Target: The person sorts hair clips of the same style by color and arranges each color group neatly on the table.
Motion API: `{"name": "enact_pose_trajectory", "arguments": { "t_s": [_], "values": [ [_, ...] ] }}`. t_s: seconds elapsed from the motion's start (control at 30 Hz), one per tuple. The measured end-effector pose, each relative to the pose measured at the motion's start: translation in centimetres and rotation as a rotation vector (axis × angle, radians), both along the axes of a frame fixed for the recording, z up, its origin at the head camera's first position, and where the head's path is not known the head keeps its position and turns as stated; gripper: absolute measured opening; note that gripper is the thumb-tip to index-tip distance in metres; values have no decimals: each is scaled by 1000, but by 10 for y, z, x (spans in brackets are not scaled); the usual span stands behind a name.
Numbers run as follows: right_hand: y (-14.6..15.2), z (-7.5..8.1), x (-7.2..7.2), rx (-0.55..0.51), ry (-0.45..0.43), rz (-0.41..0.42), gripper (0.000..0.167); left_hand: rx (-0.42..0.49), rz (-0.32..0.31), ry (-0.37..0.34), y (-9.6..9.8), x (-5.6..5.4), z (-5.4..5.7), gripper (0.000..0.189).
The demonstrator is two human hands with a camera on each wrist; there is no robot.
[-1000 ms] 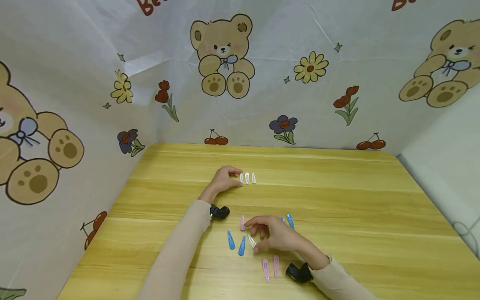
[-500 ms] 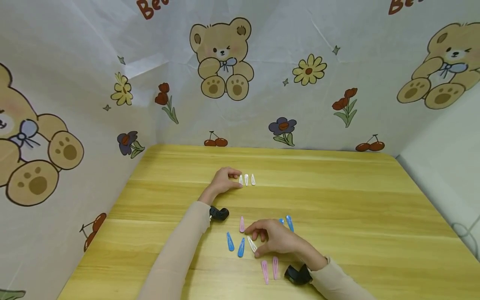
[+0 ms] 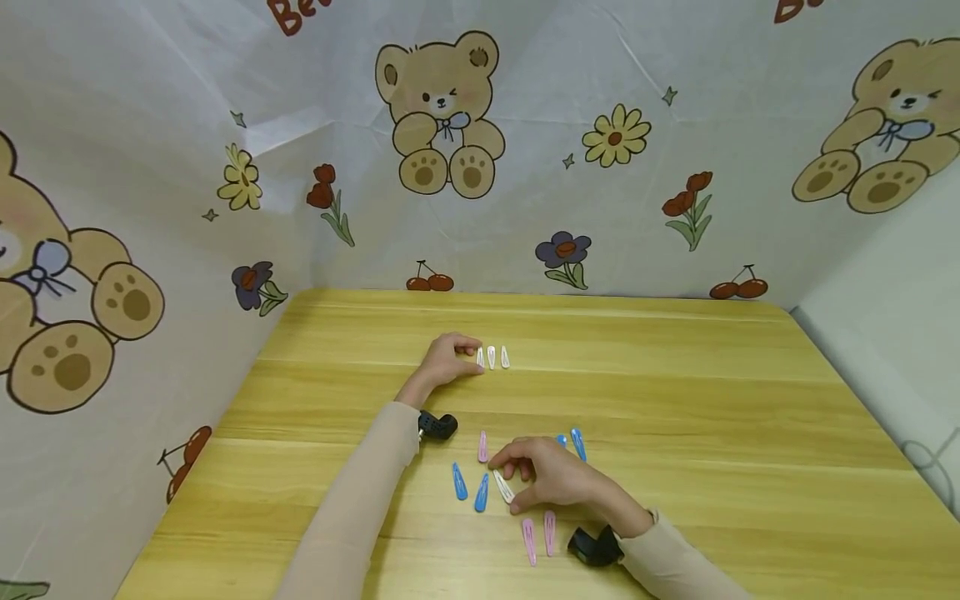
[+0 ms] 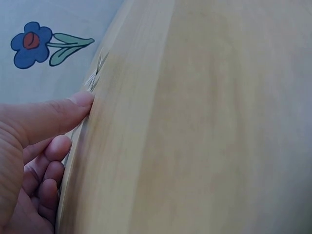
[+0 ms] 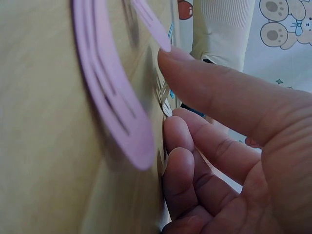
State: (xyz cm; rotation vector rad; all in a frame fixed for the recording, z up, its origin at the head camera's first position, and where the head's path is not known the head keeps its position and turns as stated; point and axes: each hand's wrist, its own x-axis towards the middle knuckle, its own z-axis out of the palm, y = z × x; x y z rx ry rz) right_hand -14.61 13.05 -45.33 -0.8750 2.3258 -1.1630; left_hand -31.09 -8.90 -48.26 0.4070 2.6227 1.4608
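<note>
At the far side of the table (image 3: pixel 675 400), three white snap hair clips stand in a short row. My left hand (image 3: pixel 444 360) has thumb and index finger at the two ends of the leftmost white hair clip (image 3: pixel 481 358). In the left wrist view, the thumb (image 4: pixel 58 114) meets the clips' near end. Closer to me, my right hand (image 3: pixel 551 475) holds another white hair clip (image 3: pixel 503 487) lengthwise between index finger and thumb. That clip lies slanted on the table, and in the right wrist view it is partly hidden behind the fingers (image 5: pixel 178 131).
Around the right hand lie a pink clip (image 3: pixel 482 447), two blue clips (image 3: pixel 460 482) to its left, two pink clips (image 3: pixel 529 542) in front, and blue clips (image 3: pixel 577 444) behind it, one partly covered. A bear-print cloth (image 3: pixel 510 233) hangs along the table's back edge.
Both hands stay almost still at their white hair clips. The right thumb and index finger sit slightly closer along the near clip; the whole view shifts a little with the head.
</note>
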Motion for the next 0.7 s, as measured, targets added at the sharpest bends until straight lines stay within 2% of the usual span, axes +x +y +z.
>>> {"name": "enact_pose_trajectory", "arguments": {
  "t_s": [0.43, 0.7],
  "values": [
    [-2, 1, 2, 12, 12, -1, 43, -2, -3, -3, 0, 2, 1, 43],
    [-1, 4, 0, -19, -50, -23, 42, 0, -3, 5, 0, 1, 1, 43]
  ]
}}
